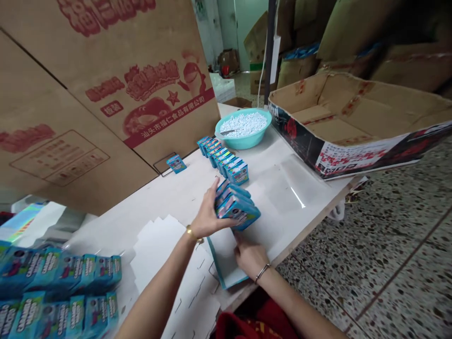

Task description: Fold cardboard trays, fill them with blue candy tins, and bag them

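My left hand (208, 214) grips a short row of small blue candy boxes (242, 213), thumb on the near side and fingers at the far side. The boxes are tilted above the table. Just below them, my right hand (252, 259) is over a shallow open box (226, 266) with a white inside and blue edges. Its fingers are curled, with one reaching up toward the candy boxes; what they grip, if anything, is hidden. Beyond my left hand stands a row of similar small boxes (226, 162). A single small box (176, 163) lies farther left.
White cut card sheets (169, 245) overlap at the near left. Wrapped blue candy packs (60, 287) fill the lower left corner. A turquoise basin (243, 136) holds small pale pieces. Large cartons (106, 155) wall the left side; an open carton (353, 136) stands at the right.
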`<move>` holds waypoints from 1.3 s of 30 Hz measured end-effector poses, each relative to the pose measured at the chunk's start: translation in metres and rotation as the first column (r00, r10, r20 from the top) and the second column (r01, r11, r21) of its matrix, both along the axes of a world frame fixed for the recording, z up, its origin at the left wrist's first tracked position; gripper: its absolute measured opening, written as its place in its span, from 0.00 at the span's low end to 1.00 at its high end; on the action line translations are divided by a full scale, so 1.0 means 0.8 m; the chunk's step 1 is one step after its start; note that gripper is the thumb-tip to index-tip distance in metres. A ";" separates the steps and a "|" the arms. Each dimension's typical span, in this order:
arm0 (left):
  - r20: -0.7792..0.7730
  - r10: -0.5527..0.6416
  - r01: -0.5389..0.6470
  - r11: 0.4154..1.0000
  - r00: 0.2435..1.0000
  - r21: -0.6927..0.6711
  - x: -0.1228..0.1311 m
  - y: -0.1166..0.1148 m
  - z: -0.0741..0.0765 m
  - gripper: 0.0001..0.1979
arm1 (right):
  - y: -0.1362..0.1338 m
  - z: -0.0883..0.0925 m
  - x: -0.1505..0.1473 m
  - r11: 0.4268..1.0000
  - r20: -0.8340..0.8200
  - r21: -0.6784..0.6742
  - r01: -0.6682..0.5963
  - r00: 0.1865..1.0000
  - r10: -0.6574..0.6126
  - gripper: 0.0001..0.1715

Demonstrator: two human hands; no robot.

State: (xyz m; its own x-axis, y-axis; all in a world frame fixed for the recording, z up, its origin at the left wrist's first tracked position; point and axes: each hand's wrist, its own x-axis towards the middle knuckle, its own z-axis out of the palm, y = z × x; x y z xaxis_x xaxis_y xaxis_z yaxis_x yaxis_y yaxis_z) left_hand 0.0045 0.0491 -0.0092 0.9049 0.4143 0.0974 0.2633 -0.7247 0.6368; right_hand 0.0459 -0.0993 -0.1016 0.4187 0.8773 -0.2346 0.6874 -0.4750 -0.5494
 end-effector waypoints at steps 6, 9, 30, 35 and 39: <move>-0.196 0.039 -0.025 0.997 0.980 0.073 -0.082 0.013 -0.011 0.56 | -0.004 0.004 0.009 0.997 0.004 -0.082 0.015 1.000 -0.015 0.30; -0.293 0.046 0.027 0.970 0.955 0.240 -0.073 0.004 -0.022 0.51 | -0.002 0.007 0.007 0.996 -0.007 -0.089 0.001 1.000 -0.001 0.33; -0.490 0.378 -0.074 0.843 0.785 0.532 0.213 0.093 -0.048 0.56 | 0.014 -0.006 0.008 0.999 0.011 0.008 0.052 0.999 -0.052 0.30; -0.418 0.392 -0.060 0.784 0.820 0.618 0.204 0.065 -0.051 0.50 | 0.014 -0.006 0.010 0.998 -0.008 0.023 0.055 0.998 -0.055 0.29; -0.394 0.380 -0.148 0.850 0.837 0.506 0.213 0.058 -0.038 0.53 | 0.014 -0.005 0.011 0.995 0.005 0.084 0.062 0.998 -0.063 0.26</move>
